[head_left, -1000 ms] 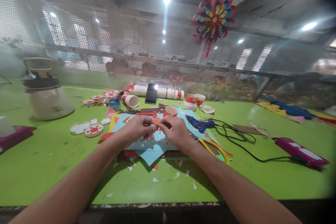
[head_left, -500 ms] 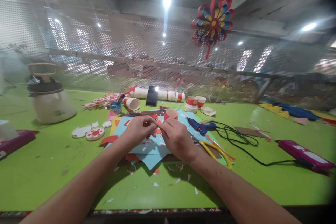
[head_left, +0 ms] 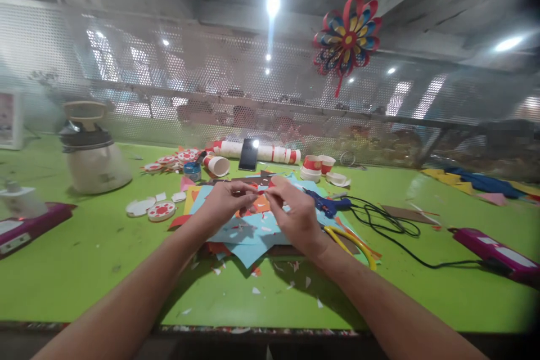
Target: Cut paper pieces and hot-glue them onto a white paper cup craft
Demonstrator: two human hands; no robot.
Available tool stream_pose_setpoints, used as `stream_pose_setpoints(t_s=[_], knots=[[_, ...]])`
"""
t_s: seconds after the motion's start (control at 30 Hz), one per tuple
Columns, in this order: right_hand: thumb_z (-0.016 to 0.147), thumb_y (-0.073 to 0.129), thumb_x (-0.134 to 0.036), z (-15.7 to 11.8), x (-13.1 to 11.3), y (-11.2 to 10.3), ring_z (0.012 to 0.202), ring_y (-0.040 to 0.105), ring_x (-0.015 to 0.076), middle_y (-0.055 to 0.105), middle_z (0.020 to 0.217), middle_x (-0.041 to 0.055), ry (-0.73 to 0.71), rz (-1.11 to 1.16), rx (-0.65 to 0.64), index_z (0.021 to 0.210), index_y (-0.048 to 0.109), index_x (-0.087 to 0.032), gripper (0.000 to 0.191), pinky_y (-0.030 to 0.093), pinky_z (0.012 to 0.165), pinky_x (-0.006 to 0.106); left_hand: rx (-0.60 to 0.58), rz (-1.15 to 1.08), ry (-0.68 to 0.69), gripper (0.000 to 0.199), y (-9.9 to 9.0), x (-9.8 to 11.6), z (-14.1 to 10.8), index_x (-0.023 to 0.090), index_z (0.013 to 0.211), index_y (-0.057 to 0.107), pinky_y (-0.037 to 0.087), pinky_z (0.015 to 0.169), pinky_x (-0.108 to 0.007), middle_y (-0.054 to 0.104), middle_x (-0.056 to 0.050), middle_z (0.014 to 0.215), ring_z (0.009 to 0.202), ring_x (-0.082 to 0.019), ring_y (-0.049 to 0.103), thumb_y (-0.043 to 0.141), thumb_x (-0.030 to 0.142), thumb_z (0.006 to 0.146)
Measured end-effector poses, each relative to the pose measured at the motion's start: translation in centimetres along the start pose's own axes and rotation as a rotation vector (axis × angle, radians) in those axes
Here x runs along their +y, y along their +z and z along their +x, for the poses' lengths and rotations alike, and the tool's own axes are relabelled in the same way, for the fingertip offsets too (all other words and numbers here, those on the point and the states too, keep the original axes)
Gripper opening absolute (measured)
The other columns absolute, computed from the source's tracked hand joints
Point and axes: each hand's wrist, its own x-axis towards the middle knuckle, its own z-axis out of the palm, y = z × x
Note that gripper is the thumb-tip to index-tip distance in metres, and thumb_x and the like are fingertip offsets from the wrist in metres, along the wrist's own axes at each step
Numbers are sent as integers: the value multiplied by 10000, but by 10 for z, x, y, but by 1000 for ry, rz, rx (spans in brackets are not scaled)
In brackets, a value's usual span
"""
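My left hand [head_left: 231, 200] is over the paper pile, its fingers bent and the thumb a little apart from the index finger. Nothing shows clearly between them. Close on its right, my right hand [head_left: 295, 211] pinches with thumb and fingertips; a tiny reddish bit shows by the tips, too small to name. Under both hands lie light blue paper sheets [head_left: 248, 256] with orange paper [head_left: 262, 203] and white scraps on top. Scissors with yellow handles [head_left: 352, 244] lie beside my right wrist. A blue glue gun [head_left: 327, 202] rests just beyond them.
Paper cups [head_left: 312, 164], a cup roll [head_left: 265, 152], a phone [head_left: 248, 154] and a blue jar [head_left: 192, 171] stand at the back. Left are red-and-white discs [head_left: 161, 211] and a large jug-like container [head_left: 97, 163]. A black cord [head_left: 411, 253] runs to a purple power strip [head_left: 495, 250].
My hands have drawn slightly apart at the fingertips, and my right hand has turned a little. The red cup behind it is now mostly hidden. The whole view has shifted slightly.
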Motion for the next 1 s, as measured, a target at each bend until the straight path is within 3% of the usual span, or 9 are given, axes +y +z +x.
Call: stream_pose_setpoints(t_s=[0.07, 0.13, 0.27, 0.37, 0.5, 0.63, 0.73, 0.83, 1.0], knots=[[841, 563, -241, 6, -11, -9, 569, 526, 122, 601, 660, 22, 246, 257, -98, 775, 639, -153, 134, 459, 570, 261, 25, -1, -40, 167, -2, -4, 2, 122, 814, 705, 394, 498, -231, 606, 22, 528, 466, -86, 461, 675, 231, 692], [825, 584, -269, 10, -26, -19, 530, 530, 104, 604, 620, -1, 398, 505, -397, 740, 650, -157, 156, 450, 522, 230, 35, -12, -75, 157, -3, -10, 4, 121, 821, 721, 405, 521, -232, 611, 21, 538, 486, -88, 476, 680, 192, 687], [833, 602, -254, 3, -52, -29, 627, 591, 102, 682, 706, 18, 199, 530, -1095, 828, 729, -147, 166, 440, 567, 180, 25, -88, -150, 167, -1, -19, 6, 126, 881, 717, 413, 524, -220, 636, 9, 581, 504, -81, 505, 632, 161, 741], [837, 615, -267, -9, -59, -27, 682, 630, 109, 732, 811, 36, -24, 406, -1312, 909, 743, -162, 181, 435, 598, 161, 13, -135, -184, 169, 1, -19, 7, 119, 903, 706, 423, 525, -209, 673, -19, 661, 538, -78, 541, 621, 145, 760], [838, 598, -226, -10, -55, -21, 585, 573, 89, 692, 680, 3, 1, 312, -1150, 787, 733, -160, 159, 397, 546, 170, 2, -175, -207, 179, 1, -16, 6, 99, 928, 690, 438, 529, -203, 701, -58, 743, 613, -97, 605, 621, 140, 769], [817, 569, -205, 3, -35, -16, 480, 401, 65, 506, 511, -40, 273, 284, -675, 578, 630, -141, 255, 310, 473, 193, -65, -206, -180, 314, 2, -12, 3, 110, 1060, 641, 422, 449, -197, 690, -37, 707, 555, -109, 616, 659, 179, 754], [810, 579, -314, 11, -10, -11, 484, 380, 73, 488, 528, -37, 523, 285, -306, 607, 606, -146, 265, 308, 471, 213, -154, -197, -81, 483, 5, -7, 0, 115, 1196, 551, 438, 416, -208, 697, -34, 696, 543, -140, 641, 682, 238, 747], [800, 588, -370, 13, 9, -7, 496, 436, 91, 530, 556, -17, 685, 331, -278, 676, 622, -143, 260, 353, 478, 228, -167, -146, -36, 531, 10, -2, -2, 89, 1191, 538, 473, 435, -229, 704, -41, 679, 532, -151, 647, 712, 241, 713], [808, 572, -408, 10, 13, -2, 478, 468, 91, 545, 553, -9, 711, 446, -365, 636, 605, -146, 315, 371, 450, 225, -188, -117, -22, 548, 15, 2, -3, 83, 1189, 531, 507, 484, -251, 688, -12, 594, 501, -142, 633, 722, 227, 696]])
